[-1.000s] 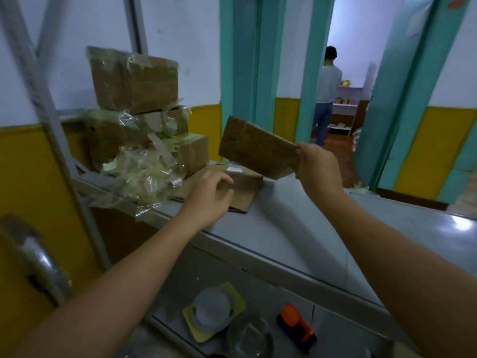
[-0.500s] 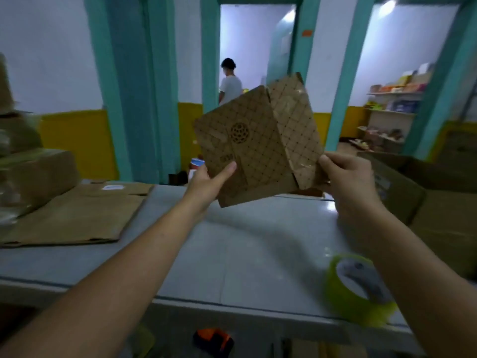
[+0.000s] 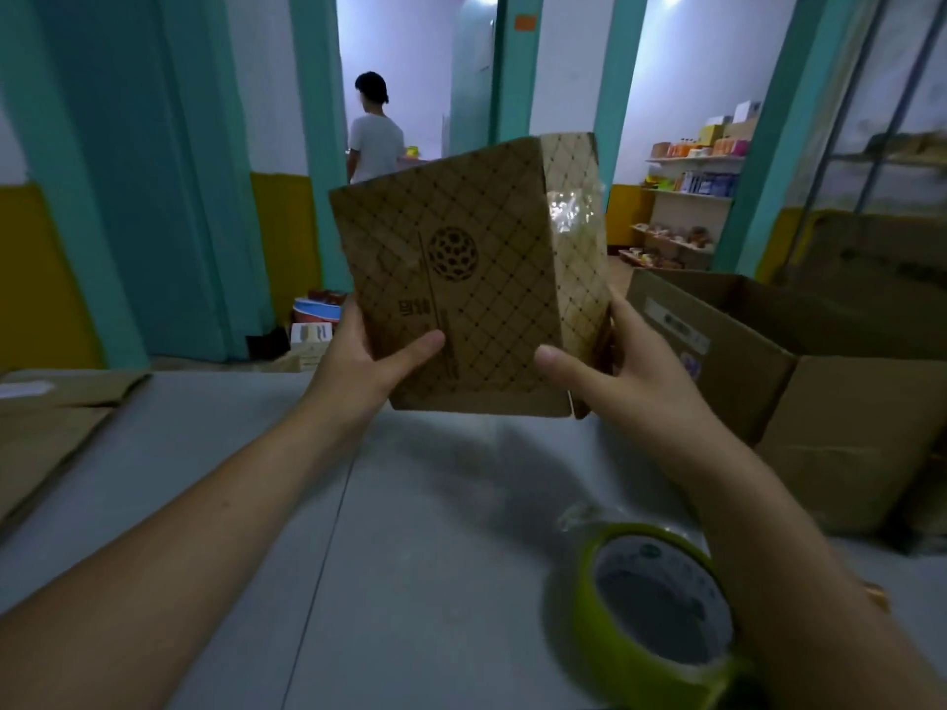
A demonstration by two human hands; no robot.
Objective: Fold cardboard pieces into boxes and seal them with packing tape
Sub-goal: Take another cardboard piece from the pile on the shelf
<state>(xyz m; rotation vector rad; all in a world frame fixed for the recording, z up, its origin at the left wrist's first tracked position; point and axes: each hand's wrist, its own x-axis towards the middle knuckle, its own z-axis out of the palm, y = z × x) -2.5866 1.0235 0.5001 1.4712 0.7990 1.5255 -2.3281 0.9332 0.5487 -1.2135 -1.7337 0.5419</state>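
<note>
One brown cardboard piece (image 3: pixel 461 279) is held upright in the air above the grey table (image 3: pixel 410 530), in front of the chest, partly opened into a box shape so that two flat faces are seen, meeting at a sharp vertical fold. Both faces are printed with a dark diamond lattice, and one round dotted emblem is set on the wider front face. A glossy, wrinkled patch of clear tape is seen on the narrower right face.

The piece is gripped by two hands. The left hand (image 3: pixel 369 361) is clamped on the lower left edge, thumb laid across the front and fingers hidden behind. The right hand (image 3: pixel 615 371) is clamped on the lower right corner, thumb on the front and fingers wrapped round the side face.

One roll of yellow-green packing tape (image 3: pixel 661 617), round with a grey inner core, is placed on the smooth table just beside the right forearm. Flat plain cardboard sheets (image 3: pixel 51 427) are laid at the table's left end; their number cannot be told. One large open corrugated carton (image 3: pixel 768 361) is set at the right.
</note>
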